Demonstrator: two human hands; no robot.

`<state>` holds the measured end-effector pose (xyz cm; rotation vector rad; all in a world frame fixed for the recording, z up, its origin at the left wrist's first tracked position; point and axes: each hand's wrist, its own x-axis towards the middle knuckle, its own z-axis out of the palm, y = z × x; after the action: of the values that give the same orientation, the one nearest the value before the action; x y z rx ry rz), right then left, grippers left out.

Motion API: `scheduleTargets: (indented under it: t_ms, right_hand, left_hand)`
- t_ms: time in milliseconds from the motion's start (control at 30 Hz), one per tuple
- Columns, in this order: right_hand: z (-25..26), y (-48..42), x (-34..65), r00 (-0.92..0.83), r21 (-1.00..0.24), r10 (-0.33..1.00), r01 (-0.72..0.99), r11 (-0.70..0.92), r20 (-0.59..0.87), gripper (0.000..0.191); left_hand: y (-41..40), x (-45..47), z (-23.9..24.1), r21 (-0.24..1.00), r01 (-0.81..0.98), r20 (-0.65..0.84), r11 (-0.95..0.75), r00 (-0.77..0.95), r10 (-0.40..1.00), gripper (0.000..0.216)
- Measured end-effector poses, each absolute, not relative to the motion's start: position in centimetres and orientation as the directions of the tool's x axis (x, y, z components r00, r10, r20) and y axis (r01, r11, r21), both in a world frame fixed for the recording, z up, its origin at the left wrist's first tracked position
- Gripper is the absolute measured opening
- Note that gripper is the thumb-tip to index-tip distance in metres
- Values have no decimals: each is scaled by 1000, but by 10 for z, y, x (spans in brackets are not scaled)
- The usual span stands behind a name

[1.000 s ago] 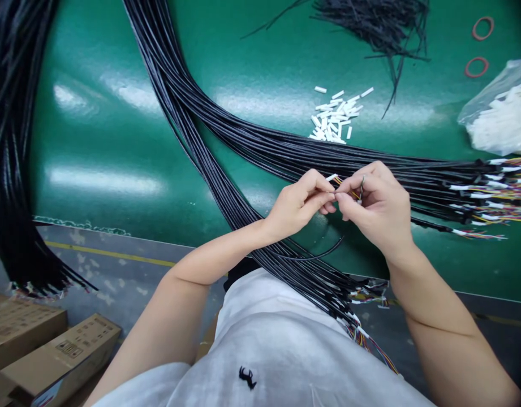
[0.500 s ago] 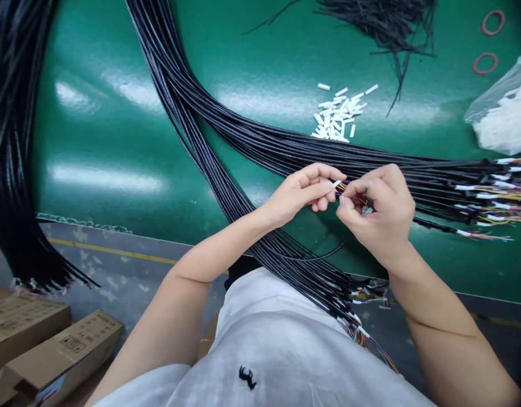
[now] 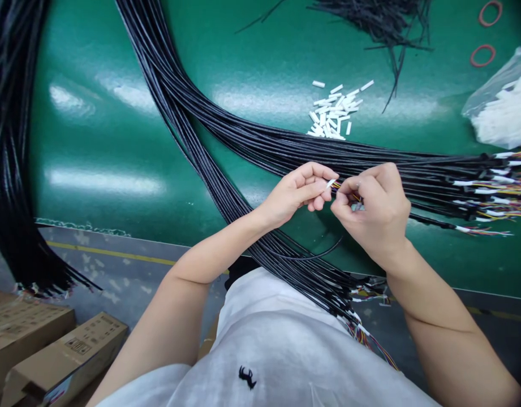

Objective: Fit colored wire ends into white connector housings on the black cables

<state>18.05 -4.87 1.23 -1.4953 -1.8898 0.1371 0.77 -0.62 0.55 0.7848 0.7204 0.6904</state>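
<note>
left hand pinches a small white plastic connector, right hand grips thin coloured wires beside it, just inside the green table edge; bare green left of them.

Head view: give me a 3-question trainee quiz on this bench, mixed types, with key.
1. True or false: the left hand pinches a white connector.
2. The loose white connectors lie: A) beyond the cable bundle, B) inside a box, C) in the person's lap.
3. How many red rings lie on the green table?

Key: 1 true. 2 A. 3 two. The right hand holds coloured wires at the connector.
</note>
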Motion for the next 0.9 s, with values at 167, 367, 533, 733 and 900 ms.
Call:
scheduleTargets:
  t_ms: [167,367,533,733,900]
  right_hand:
    - [12,-48,181,-96,-452,879,829,330,467,12]
    - [10,-48,182,-114,-437,859,823,362,499,14]
    - [8,-49,183,-98,-445,880,834,328,465,12]
    - [8,-49,182,-92,-495,893,805,327,440,12]
    - [18,-45,188,-100,-678,916,642,358,389,15]
  left_hand:
    - [-6,8,6,821,-258,-312,510,545,778,45]
    - [-7,8,5,877,-243,-229,414,547,806,43]
    - [-7,8,7,899,-191,-233,395,555,798,46]
    - [-5,7,5,890,-181,-248,419,580,776,51]
    - [-4,6,4,869,-227,-258,440,551,794,46]
